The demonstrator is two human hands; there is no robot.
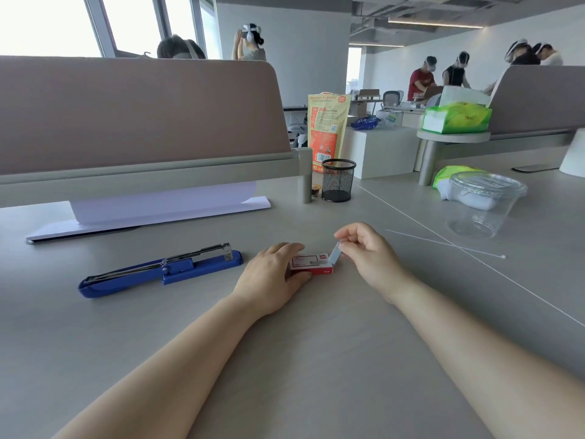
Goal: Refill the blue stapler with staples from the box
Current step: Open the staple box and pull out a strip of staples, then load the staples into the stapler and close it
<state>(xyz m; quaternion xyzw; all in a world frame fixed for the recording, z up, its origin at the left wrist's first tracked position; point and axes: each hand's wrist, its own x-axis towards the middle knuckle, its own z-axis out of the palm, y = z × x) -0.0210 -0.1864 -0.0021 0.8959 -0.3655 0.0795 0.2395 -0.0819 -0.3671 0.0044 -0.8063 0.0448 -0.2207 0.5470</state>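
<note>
Bare bench (pixel 316 327) between stapler (pixel 158 270) and staple box (pixel 311 264); plastic cup (pixel 484 204) sits well off right.

desk: grey surface (pixel 316 359) under everything
paper: white stack (pixel 152 217) lying at the foot of the mauve partition (pixel 133 112)
pen cup: black mesh (pixel 338 180), upright beside the partition's post
pouch: orange and yellow (pixel 327 128), standing behind the pen cup
plastic cup: clear, lidded (pixel 484 202), far right
tissue pack: green (pixel 456 118) on a raised round shelf
cable tie: white (pixel 443 243), flat on the desk
</note>
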